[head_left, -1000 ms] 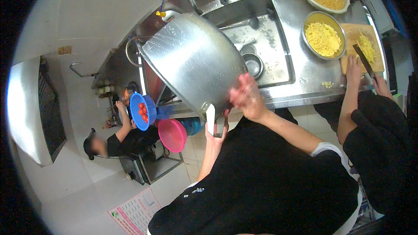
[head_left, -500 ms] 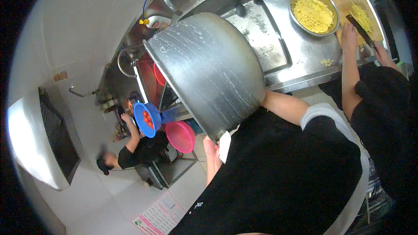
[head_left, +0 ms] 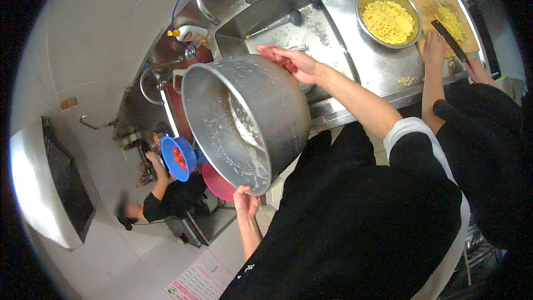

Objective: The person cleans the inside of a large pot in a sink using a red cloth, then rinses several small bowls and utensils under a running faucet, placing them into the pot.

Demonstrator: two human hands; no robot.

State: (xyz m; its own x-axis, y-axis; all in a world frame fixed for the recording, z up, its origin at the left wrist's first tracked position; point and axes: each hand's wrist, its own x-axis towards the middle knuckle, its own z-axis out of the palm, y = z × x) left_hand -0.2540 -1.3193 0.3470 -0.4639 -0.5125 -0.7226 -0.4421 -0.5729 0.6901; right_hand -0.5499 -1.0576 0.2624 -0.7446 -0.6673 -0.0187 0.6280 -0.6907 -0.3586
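Observation:
A large metal pot (head_left: 291,114) lies tilted on its side near the sink, its wet, soap-streaked inside showing through the mouth. My left hand (head_left: 247,201) is closed around the lower rim, thumb over the edge. On the upper outer wall, my right hand (head_left: 304,68) presses a red, crumpled scrubbing cloth (head_left: 277,57), its exact kind unclear. A pot handle (head_left: 177,79) sticks out at the far left of the rim. Behind is the steel sink (head_left: 347,50), with a dark ladle (head_left: 293,18) lying in it.
At right, a co-worker's hands (head_left: 435,49) work with a knife (head_left: 451,41) on a cutting board (head_left: 472,36), beside a bowl of yellow pieces (head_left: 388,21). Another person at left is near a blue basin (head_left: 187,161) of tomatoes. A pink basin (head_left: 216,183) sits behind the pot.
The pot has turned so its mouth faces me more, and it has shifted down. My right hand, mostly hidden before, now shows on its upper side with the red cloth.

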